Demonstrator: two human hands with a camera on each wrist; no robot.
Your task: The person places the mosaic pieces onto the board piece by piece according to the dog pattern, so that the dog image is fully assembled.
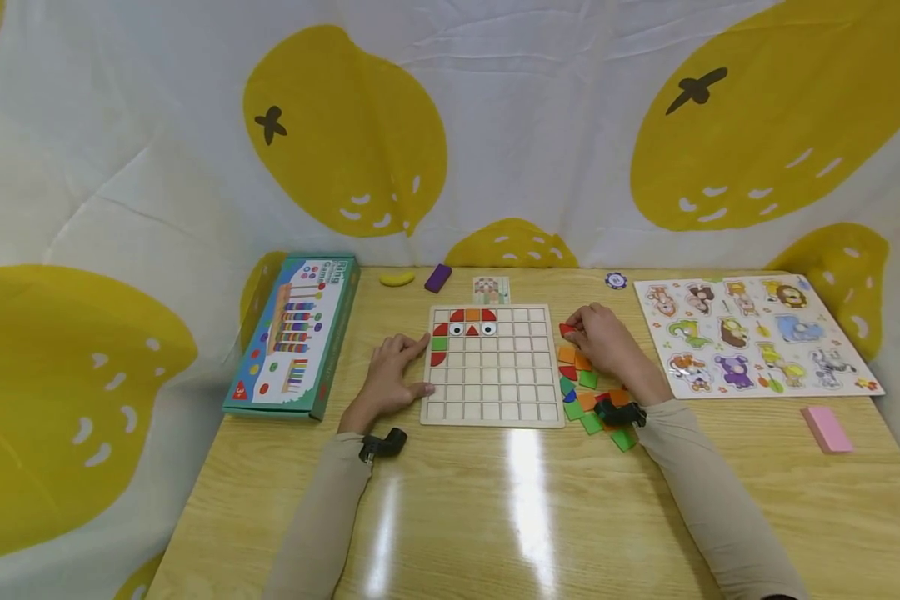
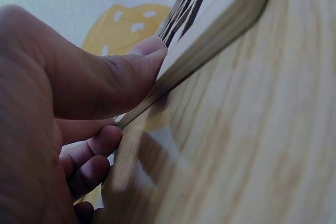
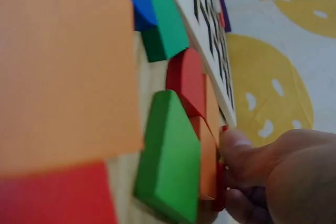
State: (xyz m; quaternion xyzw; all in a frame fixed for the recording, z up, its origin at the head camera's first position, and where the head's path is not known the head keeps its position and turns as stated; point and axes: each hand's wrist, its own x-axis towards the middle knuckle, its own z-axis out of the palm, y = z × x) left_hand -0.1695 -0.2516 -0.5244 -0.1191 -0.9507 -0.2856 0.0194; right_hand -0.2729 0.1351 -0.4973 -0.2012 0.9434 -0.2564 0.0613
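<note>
A square wooden grid board [image 1: 508, 390] lies flat on the table. Along its upper left cells sit red, orange and green pieces, with two round eye pieces [image 1: 489, 329] among them. My left hand [image 1: 390, 375] is at the board's left side, thumb and forefinger spread apart; in the left wrist view its thumb [image 2: 113, 74] touches the board's edge. Just right of the board, my right hand [image 1: 606, 340] pinches a red piece [image 1: 567, 330] between thumb and fingers. Below that hand are loose orange, red, blue and green pieces [image 1: 591, 423], partly hidden by the wrist camera.
Behind the board lies a small pattern card [image 1: 491, 290], near a purple block [image 1: 438, 278] and a yellow banana piece [image 1: 397, 279]. A game box [image 1: 292, 333] stands left. Rightward are an animal puzzle [image 1: 757, 333], a round chip [image 1: 616, 281] and a pink block [image 1: 827, 430].
</note>
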